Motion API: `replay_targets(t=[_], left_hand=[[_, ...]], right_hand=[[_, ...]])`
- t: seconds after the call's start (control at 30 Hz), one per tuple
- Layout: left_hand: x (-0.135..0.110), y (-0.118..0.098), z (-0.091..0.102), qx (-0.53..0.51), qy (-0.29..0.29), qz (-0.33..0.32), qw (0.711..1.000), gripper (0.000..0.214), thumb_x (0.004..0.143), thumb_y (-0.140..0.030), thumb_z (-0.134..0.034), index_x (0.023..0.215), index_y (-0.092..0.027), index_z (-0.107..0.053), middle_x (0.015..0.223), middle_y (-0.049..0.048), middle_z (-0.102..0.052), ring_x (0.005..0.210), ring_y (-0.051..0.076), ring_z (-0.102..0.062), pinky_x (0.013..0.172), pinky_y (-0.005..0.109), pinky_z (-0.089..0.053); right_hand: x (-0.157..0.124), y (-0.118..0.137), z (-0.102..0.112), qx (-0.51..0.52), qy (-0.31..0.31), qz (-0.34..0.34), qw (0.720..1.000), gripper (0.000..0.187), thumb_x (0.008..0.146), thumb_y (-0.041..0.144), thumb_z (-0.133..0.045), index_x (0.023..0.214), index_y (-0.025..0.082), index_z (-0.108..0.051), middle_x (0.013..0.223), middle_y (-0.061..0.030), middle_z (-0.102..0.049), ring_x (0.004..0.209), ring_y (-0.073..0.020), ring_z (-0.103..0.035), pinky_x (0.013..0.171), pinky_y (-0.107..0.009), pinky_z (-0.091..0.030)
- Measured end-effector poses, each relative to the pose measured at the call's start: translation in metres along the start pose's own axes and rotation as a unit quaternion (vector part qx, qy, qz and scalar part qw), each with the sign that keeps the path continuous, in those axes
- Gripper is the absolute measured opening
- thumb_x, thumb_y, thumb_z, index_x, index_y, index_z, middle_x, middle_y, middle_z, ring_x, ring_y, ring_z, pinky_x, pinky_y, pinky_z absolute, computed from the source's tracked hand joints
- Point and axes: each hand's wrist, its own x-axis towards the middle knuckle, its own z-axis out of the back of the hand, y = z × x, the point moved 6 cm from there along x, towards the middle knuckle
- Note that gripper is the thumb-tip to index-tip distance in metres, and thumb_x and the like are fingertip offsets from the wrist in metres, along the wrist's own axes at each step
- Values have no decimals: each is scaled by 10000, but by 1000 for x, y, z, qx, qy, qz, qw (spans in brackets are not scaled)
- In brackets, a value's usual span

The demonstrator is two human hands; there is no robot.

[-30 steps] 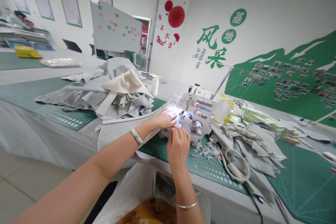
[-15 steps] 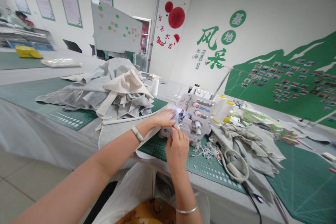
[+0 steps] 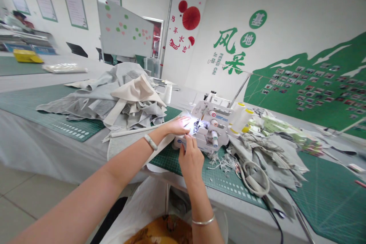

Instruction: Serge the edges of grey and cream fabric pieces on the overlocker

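A white overlock sewing machine stands on the table, its lamp shining on the needle area. A light grey piece of fabric with a pale edge stretches from the left up to the presser foot. My left hand lies flat on this fabric just left of the needles, fingers stretched toward them. Below it, my right hand is closed, thumb and forefinger pinched at the fabric's near edge in front of the machine. The fingertips partly hide the edge. Thread cones stand behind the machine at its right.
A heap of grey and cream fabric pieces lies left on a green cutting mat. Trimmed scraps, scissors and crumpled grey cloth lie right of the machine. A white thread cone stands behind the heap.
The view has shifted slightly, moving everything a little left in the picture. Both hands keep nearly the same place at the machine. The light on my left fingers looks brighter.
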Motion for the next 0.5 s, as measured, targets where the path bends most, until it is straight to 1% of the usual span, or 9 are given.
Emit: replay_targets(t=[0.07,0.13,0.3,0.5], left_hand=[[1,2,-1,-1,5,3,1000,599,867,-326,-404,1392,-44,-347,1491,193,-312,1392,250,-275,1137,369,-209],[3,4,-2,-3,6,5,1000,605,864,-325,-402,1397,-45,-340,1494,193,-305,1395,251,-270,1136,375,-211],[4,6,-2,-3,1,8,1000,597,856,-321,-411,1394,-69,-357,1494,183,-310,1392,260,-275,1131,386,-220],[7,9,-4,-3,-8,0,1000,590,856,-320,-403,1388,-66,-367,1490,185,-318,1392,271,-268,1122,403,-235]], right_hand=[[0,0,-1,-11,11,-7,1000,324,882,134,-503,1205,154,-522,1220,-98,-611,854,-177,-650,631,-255,-441],[0,1,-1,-23,16,-9,1000,334,880,139,-507,1213,162,-514,1229,-96,-608,840,-175,-661,593,-249,-436],[0,2,-2,-44,20,-7,999,341,884,130,-489,1223,175,-498,1268,-89,-588,823,-173,-674,548,-246,-432],[1,3,-3,-52,27,-13,998,366,868,143,-515,1232,172,-491,1277,-114,-578,806,-178,-671,535,-249,-441]])
